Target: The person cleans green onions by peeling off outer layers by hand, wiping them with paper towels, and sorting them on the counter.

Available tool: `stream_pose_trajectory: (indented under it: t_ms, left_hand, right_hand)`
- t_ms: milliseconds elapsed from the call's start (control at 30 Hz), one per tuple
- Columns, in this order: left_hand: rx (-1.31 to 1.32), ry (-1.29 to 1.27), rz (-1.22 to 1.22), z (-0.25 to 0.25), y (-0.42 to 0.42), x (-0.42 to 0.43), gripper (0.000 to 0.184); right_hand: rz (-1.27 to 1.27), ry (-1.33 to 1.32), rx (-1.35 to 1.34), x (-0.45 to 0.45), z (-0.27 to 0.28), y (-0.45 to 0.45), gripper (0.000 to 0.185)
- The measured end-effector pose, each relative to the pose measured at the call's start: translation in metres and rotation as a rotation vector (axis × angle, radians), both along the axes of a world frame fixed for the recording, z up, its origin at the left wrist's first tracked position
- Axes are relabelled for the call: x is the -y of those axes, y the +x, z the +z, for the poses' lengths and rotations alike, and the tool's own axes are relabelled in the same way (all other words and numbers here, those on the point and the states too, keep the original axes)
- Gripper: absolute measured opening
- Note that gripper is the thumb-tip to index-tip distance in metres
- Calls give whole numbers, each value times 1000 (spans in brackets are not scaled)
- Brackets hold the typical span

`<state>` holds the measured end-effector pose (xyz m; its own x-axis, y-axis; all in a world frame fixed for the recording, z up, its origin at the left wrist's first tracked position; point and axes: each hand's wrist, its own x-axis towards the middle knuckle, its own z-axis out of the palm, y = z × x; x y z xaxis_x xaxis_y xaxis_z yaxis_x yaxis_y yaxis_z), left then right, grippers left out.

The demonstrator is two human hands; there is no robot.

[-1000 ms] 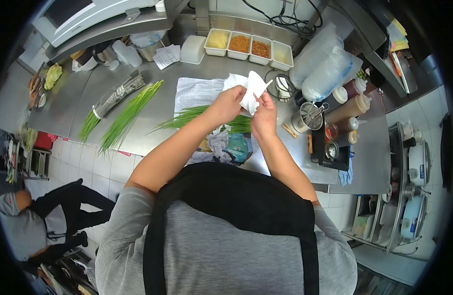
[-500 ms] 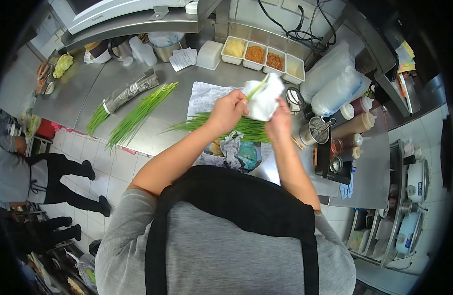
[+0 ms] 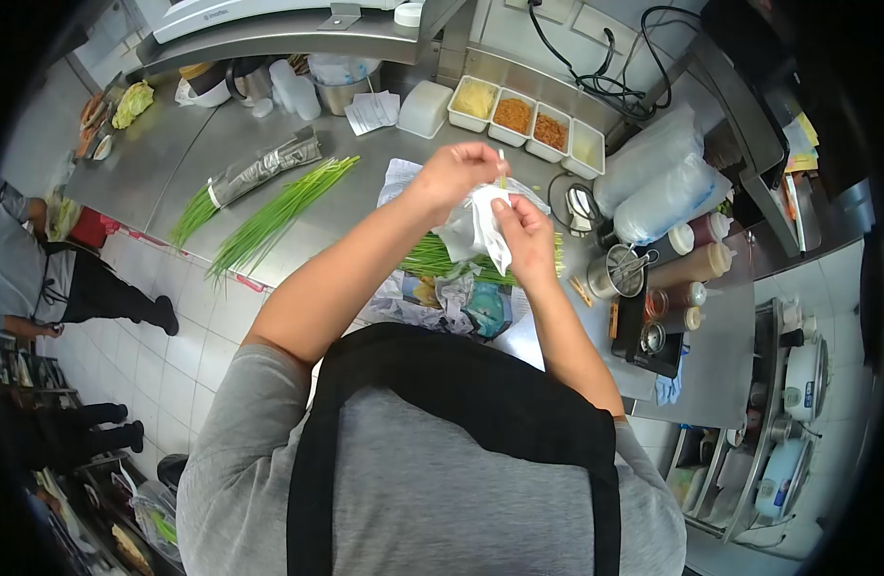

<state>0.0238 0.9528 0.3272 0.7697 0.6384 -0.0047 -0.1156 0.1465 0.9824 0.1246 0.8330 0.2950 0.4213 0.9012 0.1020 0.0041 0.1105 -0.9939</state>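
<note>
Lying crosswise on steel table (image 3: 164,168): green bunch (image 3: 423,257), pale ends right. Above it, white tissue (image 3: 484,226), pinched by right hand (image 3: 528,245), drooping toward body. Left hand (image 3: 458,173) fingers pinch thin stalk (image 3: 502,171), long axis and pale tip pointing away from body.

Printed sheet (image 3: 396,180) partly behind left forearm (image 3: 351,252)

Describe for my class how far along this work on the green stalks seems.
Possibly done: the loose bundle, laid out beside the wrapped bundle, though neither proves finished. In hand: a stalk at the left hand and a white cloth in the right hand. Probably left: the pile below the hands. I'd call it partway.
</note>
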Motion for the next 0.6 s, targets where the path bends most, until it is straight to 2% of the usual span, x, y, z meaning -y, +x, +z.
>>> stream_pose_trajectory:
  t_ms: [67,233,300,367,433,500,600]
  left_hand:
    - [-34,-100,128,15,-1,-6,9]
    - [186,-276,315,14,-27,-52,10]
    - [278,-330,402,9,-46,-75,11]
    - [300,-299,553,13,-65,-91,13]
    - [252,-226,537,20,-79,-93,17]
    - [185,-156,458,27,-83,-83,21]
    - [151,-107,389,22,-70,-67,19]
  right_hand:
    - [31,-95,127,10,2,3,17]
    - [22,-210,242,57,-17,4,17]
    - [9,-296,391,83,-26,17,17]
    - [-8,-347,569,109,-60,49,17]
    - [-197,-536,741,128,-50,62,18]
    - [-445,-199,1065,137,-61,83,24]
    - [-462,-397,1344,137,-54,86,33]
